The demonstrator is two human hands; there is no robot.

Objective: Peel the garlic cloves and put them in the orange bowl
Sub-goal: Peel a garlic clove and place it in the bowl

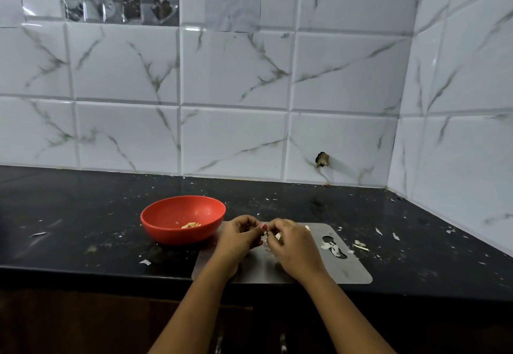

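The garlic clove (277, 236), probably light, firm and slippery under brittle papery skin, is pinched at its ends by the curled fingers of the left hand (238, 238) and right hand (294, 246) above the grey cutting board (348, 270); the orange bowl (166, 235) stands just left.

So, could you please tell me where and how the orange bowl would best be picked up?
Probably by its rim: the orange bowl stands upright and open, and its round wall offers little to pinch. Come from above on the left side, thumb outside, fingers inside the lip, clear of the peeled cloves on its floor.
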